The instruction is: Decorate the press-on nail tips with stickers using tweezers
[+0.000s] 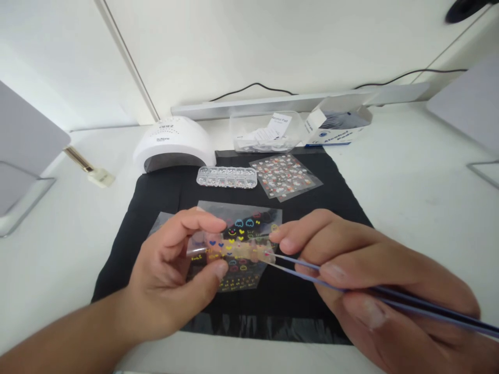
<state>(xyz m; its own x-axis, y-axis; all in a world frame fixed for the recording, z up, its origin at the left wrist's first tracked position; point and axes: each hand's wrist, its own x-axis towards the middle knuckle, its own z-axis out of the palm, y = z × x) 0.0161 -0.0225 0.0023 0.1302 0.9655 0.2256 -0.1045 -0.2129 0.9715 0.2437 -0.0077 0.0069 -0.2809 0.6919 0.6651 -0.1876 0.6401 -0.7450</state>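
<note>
A pale nail tip strip (234, 250) dotted with small coloured stickers hangs just above the black mat (312, 208), near the middle, pinched at its left end between the thumb and forefinger of the left hand (175, 275), whose palm turns inward. From the right, the right hand (370, 280) reaches in low, fingers pressed together around thin tweezers (312, 270) whose tips touch the strip's right end. Beneath lies a sticker sheet (249, 221); farther off sit a gem tray (226, 176), another sticker sheet (284, 175) and a white nail lamp (173, 143).

Wall (241, 47): white — plain, before me.
Table (421, 171): white — my black mat (156, 202) on it.
Light: soft, even.
</note>
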